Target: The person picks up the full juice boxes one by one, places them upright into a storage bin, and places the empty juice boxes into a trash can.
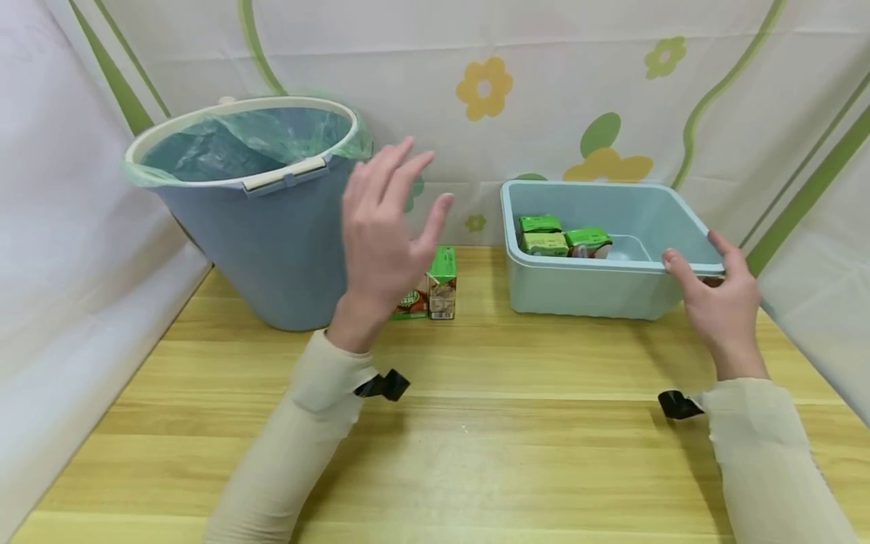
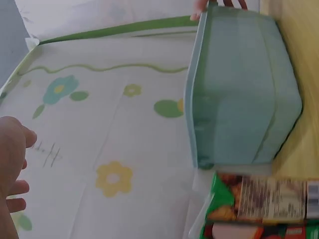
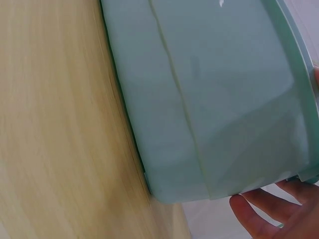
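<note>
My left hand (image 1: 384,227) is raised with straight fingers and thumb spread apart, holding nothing. It overlaps the bin's right side in the head view. Behind its wrist stand small green-topped drink cartons (image 1: 442,283), partly hidden by the hand; the left wrist view shows their printed sides (image 2: 269,199). At the right, my right hand (image 1: 727,310) grips the near right corner of a light blue plastic tub (image 1: 584,291), thumb on the rim. In the right wrist view its fingers (image 3: 259,211) curl under the tub's rim. Several green-topped cartons (image 1: 588,239) lie in the tub's left part.
A tall blue bin (image 1: 265,249) lined with a thin green bag (image 1: 272,136) stands at the back left. A flower-patterned white cloth (image 1: 421,91) hangs behind and at both sides of the wooden table (image 1: 476,453).
</note>
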Motion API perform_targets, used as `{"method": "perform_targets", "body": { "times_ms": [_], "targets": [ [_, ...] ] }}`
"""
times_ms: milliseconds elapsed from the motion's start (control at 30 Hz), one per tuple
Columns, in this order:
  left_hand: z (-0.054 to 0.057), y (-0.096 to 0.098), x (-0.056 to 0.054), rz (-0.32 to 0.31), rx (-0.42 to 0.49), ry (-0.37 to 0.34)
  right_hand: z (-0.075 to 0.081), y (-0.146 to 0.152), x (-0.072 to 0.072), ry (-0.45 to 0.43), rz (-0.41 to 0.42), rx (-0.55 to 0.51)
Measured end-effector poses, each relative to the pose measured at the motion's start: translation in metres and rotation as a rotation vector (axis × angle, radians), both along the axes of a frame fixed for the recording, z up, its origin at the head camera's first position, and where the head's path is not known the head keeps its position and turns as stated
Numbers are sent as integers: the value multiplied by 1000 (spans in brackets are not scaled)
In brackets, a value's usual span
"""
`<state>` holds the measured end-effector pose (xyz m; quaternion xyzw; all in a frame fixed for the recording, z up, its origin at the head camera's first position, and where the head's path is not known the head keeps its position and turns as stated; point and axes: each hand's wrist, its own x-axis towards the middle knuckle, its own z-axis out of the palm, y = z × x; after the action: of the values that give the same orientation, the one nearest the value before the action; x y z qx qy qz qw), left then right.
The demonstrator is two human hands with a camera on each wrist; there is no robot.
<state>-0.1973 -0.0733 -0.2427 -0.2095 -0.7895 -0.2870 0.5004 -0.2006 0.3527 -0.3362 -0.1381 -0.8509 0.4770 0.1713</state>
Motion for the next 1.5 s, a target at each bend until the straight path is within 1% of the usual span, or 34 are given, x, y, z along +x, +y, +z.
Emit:
{"method": "perform_targets", "body": {
  "times_ms": [67,167,300,367,433,500,600,767,933,1067,1167,1333,1500],
  "targets": [
    [-1,-15,4,26,53,51,0,0,-1,1,2,4],
    [1,-36,7,69,139,131,0,0,-2,3,2,9],
    [7,-62,9,156,229,230,0,1,-2,3,-3,6],
    [9,-75,9,193,265,268,-1,2,-2,2,-3,4],
    [10,-88,9,222,296,291,-2,2,-2,3,-2,4],
    [11,-100,10,247,319,296,-3,2,-2,7,-1,6],
    [12,-118,13,269,325,270,-4,2,-2,7,5,4],
    [13,-141,13,263,323,211,-3,2,-1,-6,7,4],
    [13,-153,11,256,330,182,-2,3,0,-8,8,16],
    [10,-159,8,236,322,160,-2,4,0,-3,-4,13],
    [8,-163,8,225,332,154,-2,3,0,-3,2,9],
    [6,-165,7,225,354,184,-2,-1,-3,1,16,19],
    [8,-156,6,185,372,234,5,-3,1,-38,15,39]
  ]
}}
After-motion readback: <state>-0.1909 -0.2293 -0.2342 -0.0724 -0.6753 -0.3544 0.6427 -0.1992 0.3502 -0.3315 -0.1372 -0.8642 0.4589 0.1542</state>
